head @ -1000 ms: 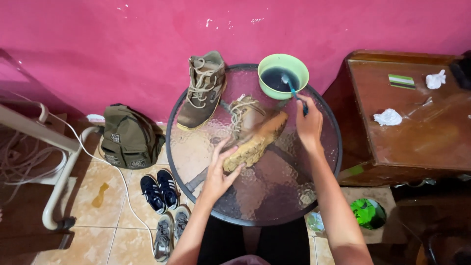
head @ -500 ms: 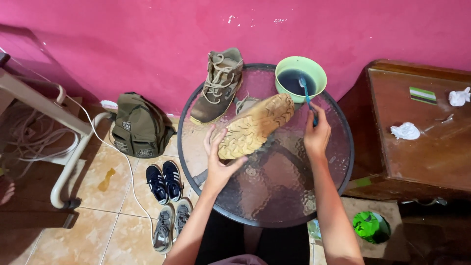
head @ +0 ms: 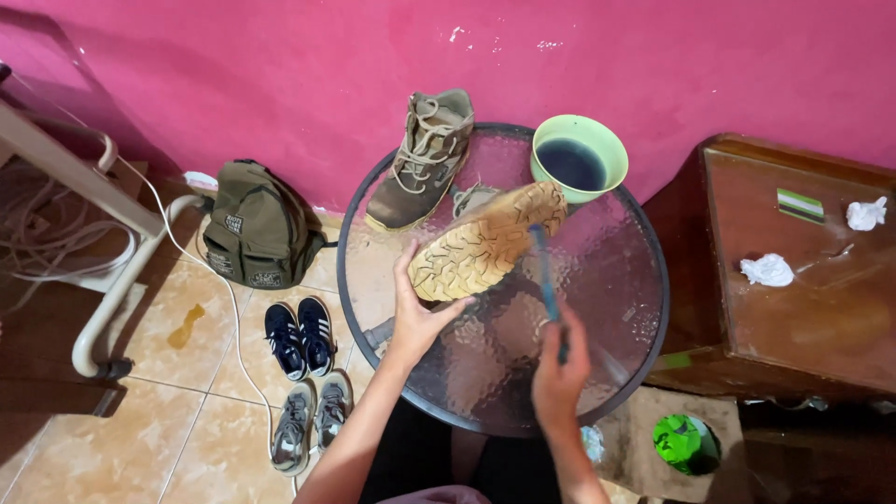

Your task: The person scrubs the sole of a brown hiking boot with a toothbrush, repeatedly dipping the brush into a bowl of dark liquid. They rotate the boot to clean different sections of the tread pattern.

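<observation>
While the boot (head: 485, 245) lies sole-up over the middle of the round glass table (head: 616, 308), the left hand (head: 417, 313) grasps its toe end from below and tilts it toward the person. The right hand (head: 558, 373), nearer the table's front edge, is clenched around the handle of a blue brush (head: 546, 280), whose head touches the sole near the heel. At the table's far rim stands a green bowl (head: 579, 157) of dark liquid, just beside the heel; a second boot (head: 422, 159) stands upright at the far left of the table. Left of the table, on the tiled floor, are an olive backpack (head: 259, 224), dark sneakers (head: 300, 336) and grey sneakers (head: 308, 425). Risks, as judged: a hard brush stroke toward the far rim could push the heel into the bowl and spill it; liquid on the glass could let the boot slide in the one-handed grip.
</observation>
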